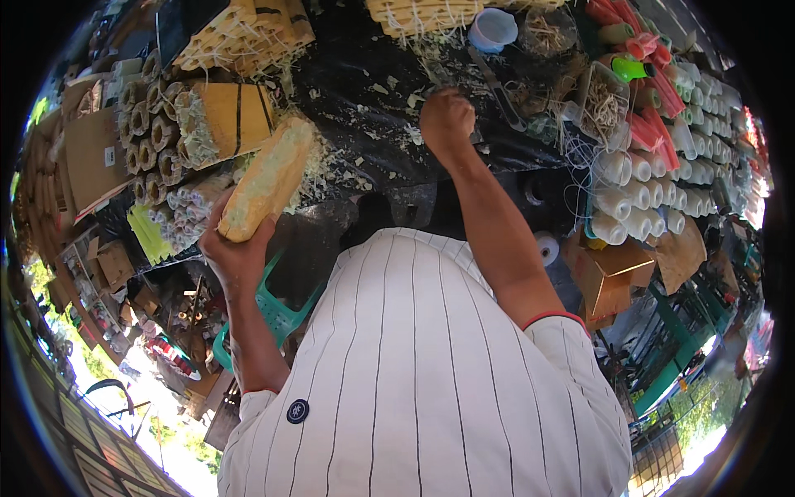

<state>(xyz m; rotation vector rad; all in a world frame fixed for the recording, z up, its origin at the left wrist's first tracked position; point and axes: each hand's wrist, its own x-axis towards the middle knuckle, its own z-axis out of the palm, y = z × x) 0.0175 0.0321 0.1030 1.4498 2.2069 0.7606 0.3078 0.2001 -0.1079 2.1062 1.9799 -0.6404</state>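
Note:
My left hand (238, 247) grips the near end of a long tan block (269, 178) with rounded edges and pale green patches. The block tilts, its far end reaching toward a pile of pale shreds (313, 170) on the black sheet (364, 124). My right hand (447, 124) is closed in a fist over the sheet, apart from the block. What its fingers hold, if anything, is hidden. To its right lies a long, narrow, blade-like tool (498, 89).
A light blue plastic container (493, 31) stands at the far side. Bundled paper tubes (153, 124) and a yellow bundle (236, 118) sit at left. Several white rolls (633, 195), red plastic packs (646, 45) and a green bottle (631, 69) stand at right. A green chair (277, 311) is by my left arm.

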